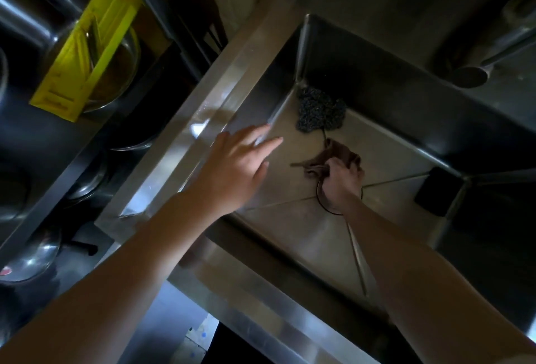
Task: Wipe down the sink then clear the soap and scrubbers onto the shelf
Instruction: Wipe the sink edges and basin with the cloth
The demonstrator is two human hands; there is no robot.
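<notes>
My right hand (343, 179) curls tight round a crumpled brown cloth (333, 158), holding it on the floor of the stainless steel sink (220, 94) over the round drain (326, 206). At its nine o'clock my left hand (237, 166) is flat, fingers spread, holding nothing. A dark grey wire-wool scrubber (320, 110) lies at the cloth's twelve o'clock, in the far corner. A black rectangular block (438, 191) sits at my right hand's three o'clock.
</notes>
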